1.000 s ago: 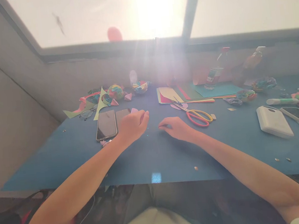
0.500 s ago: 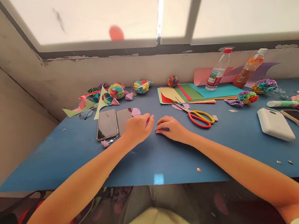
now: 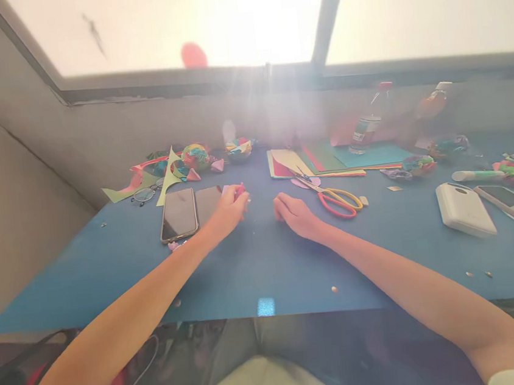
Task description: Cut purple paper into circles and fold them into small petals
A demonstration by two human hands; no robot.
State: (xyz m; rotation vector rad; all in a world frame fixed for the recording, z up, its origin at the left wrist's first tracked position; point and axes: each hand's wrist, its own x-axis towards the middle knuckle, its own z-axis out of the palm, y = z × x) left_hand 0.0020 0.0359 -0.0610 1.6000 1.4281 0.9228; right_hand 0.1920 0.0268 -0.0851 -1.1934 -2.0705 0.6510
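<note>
Blue table, glaring window far side. Left hand pinching pink piece; right hand curled, grip unclear.

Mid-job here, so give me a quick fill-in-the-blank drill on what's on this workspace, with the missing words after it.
1. The left hand holds a small piece coloured ____.
2. The scissors have one red handle and one ____ handle.
3. The hand nearer the scissors is the person's ____ one.
4. The tabletop is coloured ____.

Missing words: pink; yellow; right; blue.
</note>
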